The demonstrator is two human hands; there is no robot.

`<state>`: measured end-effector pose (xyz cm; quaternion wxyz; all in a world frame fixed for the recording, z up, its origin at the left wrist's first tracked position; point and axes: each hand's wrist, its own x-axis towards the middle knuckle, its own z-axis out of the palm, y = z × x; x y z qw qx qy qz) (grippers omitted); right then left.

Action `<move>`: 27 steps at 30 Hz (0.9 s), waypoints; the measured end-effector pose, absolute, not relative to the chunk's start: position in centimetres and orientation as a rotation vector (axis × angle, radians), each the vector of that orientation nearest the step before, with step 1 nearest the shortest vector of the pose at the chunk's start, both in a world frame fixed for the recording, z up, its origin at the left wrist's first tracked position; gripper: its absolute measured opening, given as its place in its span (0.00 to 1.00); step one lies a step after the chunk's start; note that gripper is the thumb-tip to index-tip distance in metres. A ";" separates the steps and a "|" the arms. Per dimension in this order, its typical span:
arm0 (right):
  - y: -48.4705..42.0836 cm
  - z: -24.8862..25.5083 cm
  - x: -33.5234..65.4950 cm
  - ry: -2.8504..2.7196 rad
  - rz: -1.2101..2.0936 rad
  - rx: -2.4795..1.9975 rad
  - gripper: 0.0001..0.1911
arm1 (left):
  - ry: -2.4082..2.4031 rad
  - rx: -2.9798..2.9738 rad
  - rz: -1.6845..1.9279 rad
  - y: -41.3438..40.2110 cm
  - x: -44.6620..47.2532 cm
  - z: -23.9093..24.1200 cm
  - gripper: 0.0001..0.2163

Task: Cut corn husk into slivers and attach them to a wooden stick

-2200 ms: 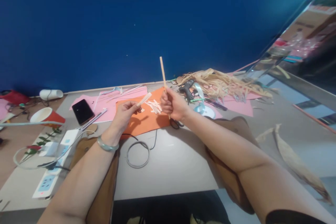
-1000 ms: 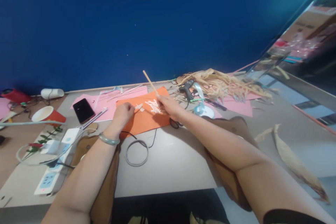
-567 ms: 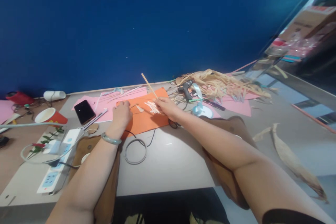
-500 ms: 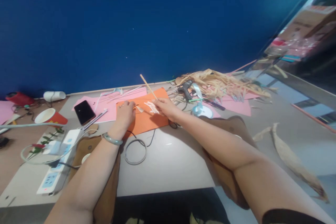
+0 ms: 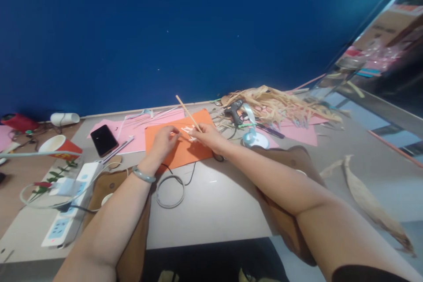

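My right hand (image 5: 209, 135) pinches a thin wooden stick (image 5: 187, 112) that slants up and to the left over the orange paper sheet (image 5: 180, 150). My left hand (image 5: 164, 142) is curled beside it, fingertips at the small pile of pale cut strips (image 5: 189, 131) on the orange sheet; whether it holds one I cannot make out. A green bangle (image 5: 143, 175) sits on my left wrist. The two hands almost touch above the strips.
Pink paper (image 5: 135, 128), a black phone (image 5: 104, 139), a red paper cup (image 5: 59, 145) and a white power strip (image 5: 71, 205) lie left. A glue gun (image 5: 235, 111), dried straw pile (image 5: 280, 105), ribbon roll (image 5: 256, 139) and scissors (image 5: 218, 157) lie right. A wire loop (image 5: 170, 191) sits near the table edge.
Both hands came down from the air to the orange sheet. The stick tilted from upright to slanting left. My left hand shifted right toward the strips and my right hand.
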<state>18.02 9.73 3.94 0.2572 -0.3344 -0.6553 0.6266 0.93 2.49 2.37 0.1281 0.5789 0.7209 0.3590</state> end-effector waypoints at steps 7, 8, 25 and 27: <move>9.3 4.3 18.0 -1.710 1.832 -0.732 0.20 | 1.405 0.946 1.295 1.5 1.9 3.6 0.14; 9.3 4.3 17.9 -1.708 1.837 -0.732 0.20 | 1.363 0.906 1.311 1.4 1.9 3.6 0.15; 9.3 4.1 17.7 -1.757 1.768 -0.809 0.16 | 1.368 1.040 1.114 0.9 1.6 3.9 0.13; 9.3 4.2 17.7 -1.756 1.765 -0.804 0.17 | 1.375 1.018 1.120 0.9 1.4 4.2 0.13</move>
